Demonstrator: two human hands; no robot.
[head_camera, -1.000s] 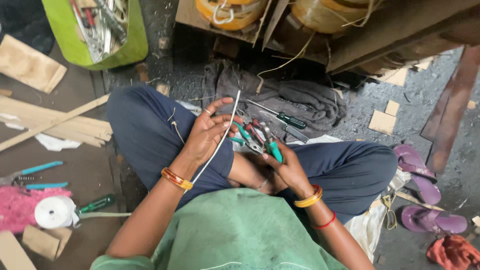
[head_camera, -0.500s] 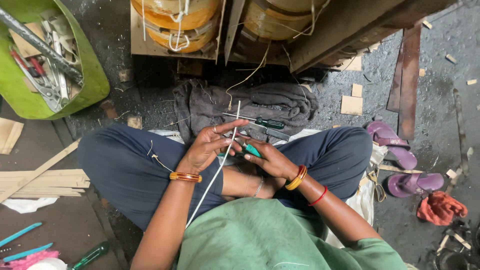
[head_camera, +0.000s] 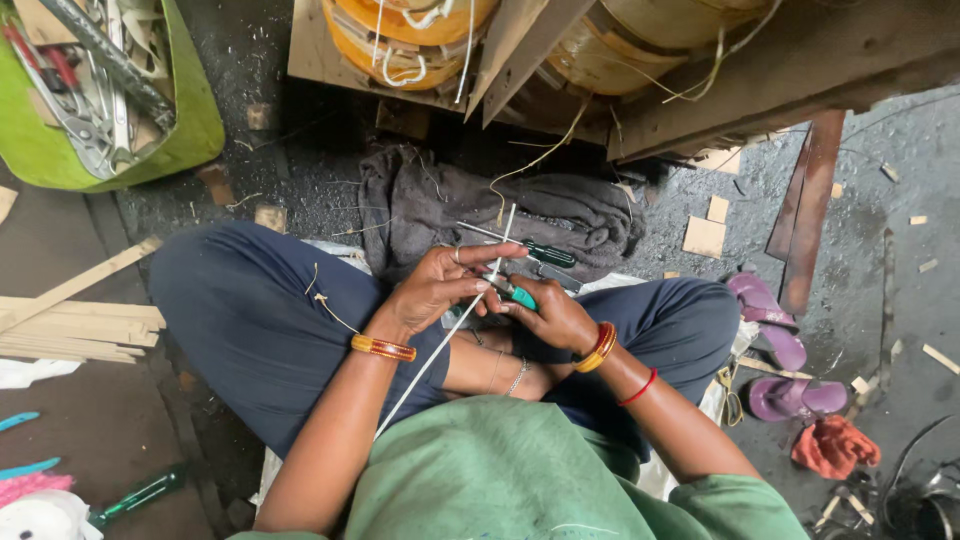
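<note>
Floor: dark, gritty ground (head_camera: 300, 170) strewn with wood chips is seen beyond the crossed legs; a grey cloth (head_camera: 420, 205) lies just past both hands.
Strip: a long, thin white strip (head_camera: 440, 345) runs from the lap up between the hands, its far end poking out above the fingers.
Left hand: the left hand (head_camera: 435, 290) is curled around the strip, the fingers pressed together over it and the thumb closed against them.
Right hand: the right hand (head_camera: 550, 315) is closed on a teal-handled tool (head_camera: 520, 296), whose tip is hidden where it meets the strip just beside the left hand.
Handling: the strip is judged light, narrow and springy, easily bent or slipped through a loose grip; a hold close to the worked spot is judged steadiest.
Screwdriver: a green-handled screwdriver (head_camera: 535, 250) is laid on the cloth, just beyond the right hand.
Green tub: well off to the far left of the left hand, a green tub (head_camera: 195, 130) is filled with metal tools and pale strips.
Wooden crate: beyond the hands, an open wooden crate (head_camera: 310, 50) holds an orange coil wound with pale cord.
Sandals: purple sandals (head_camera: 770, 340) lie right of the right hand, well apart.
</note>
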